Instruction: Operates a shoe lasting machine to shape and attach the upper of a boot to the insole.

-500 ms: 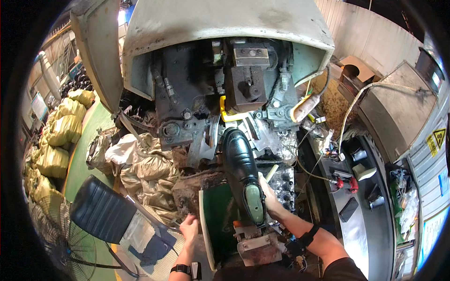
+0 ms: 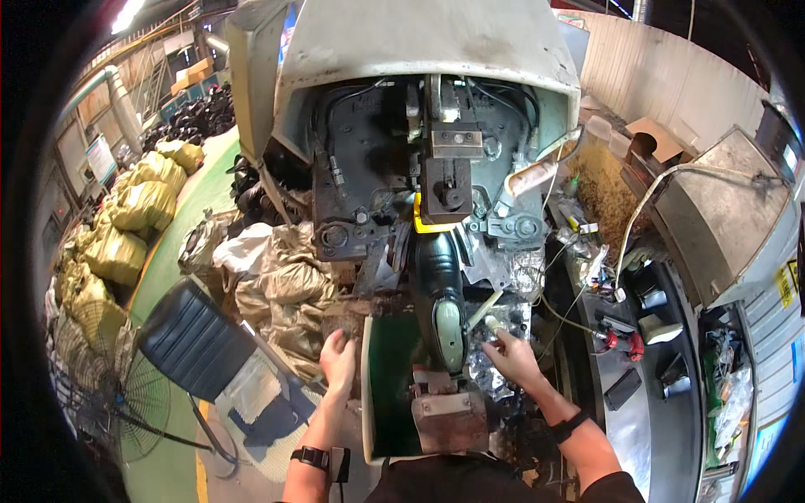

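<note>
A black leather shoe upper on a green last (image 2: 438,272) sits sole-down in the middle of the machine, its toe under a yellow guard (image 2: 426,220) and dark metal block (image 2: 446,189). My right hand (image 2: 513,360) is just right of the shoe's heel, apart from it, fingers spread, near a pale rod-like handle (image 2: 483,310). A pale covering shows at one fingertip. Left of the green panel (image 2: 394,386), my left hand (image 2: 338,362) is raised with curled fingers; a small dark spot shows at the fingertips, too small to name.
Left stand a black chair (image 2: 193,335), a wire fan (image 2: 113,386) and yellow sacks (image 2: 117,251). Beige sacks (image 2: 281,285) lie beside the machine. On the right is a metal bench (image 2: 633,427) with a red tool (image 2: 622,342). A brown-grey metal support (image 2: 453,419) stands close before me.
My right hand has let go of the shoe and moved right. The shoe's toe now lies farther in, beneath the yellow guard. My left hand has risen slightly. The whole view has shifted.
</note>
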The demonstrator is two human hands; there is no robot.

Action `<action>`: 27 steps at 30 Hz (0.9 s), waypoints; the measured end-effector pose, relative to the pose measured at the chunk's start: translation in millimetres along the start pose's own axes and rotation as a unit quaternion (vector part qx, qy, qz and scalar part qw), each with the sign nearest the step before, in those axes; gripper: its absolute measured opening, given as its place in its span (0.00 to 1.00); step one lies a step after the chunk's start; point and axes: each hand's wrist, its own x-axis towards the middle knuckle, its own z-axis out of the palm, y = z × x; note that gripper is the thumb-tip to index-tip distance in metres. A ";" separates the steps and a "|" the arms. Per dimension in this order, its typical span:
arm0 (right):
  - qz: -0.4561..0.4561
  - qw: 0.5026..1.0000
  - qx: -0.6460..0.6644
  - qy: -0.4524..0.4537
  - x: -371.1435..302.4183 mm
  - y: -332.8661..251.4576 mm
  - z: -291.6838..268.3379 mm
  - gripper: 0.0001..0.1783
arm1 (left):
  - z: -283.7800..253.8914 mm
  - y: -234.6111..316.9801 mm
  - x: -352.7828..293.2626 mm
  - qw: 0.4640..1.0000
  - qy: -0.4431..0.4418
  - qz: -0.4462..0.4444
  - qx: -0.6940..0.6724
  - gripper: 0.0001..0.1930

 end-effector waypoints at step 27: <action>-0.196 0.968 0.151 0.049 28.3 -86.5 -14.0 0.11 | 123.5 142.3 -90.8 0.944 -0.055 0.318 0.066 0.51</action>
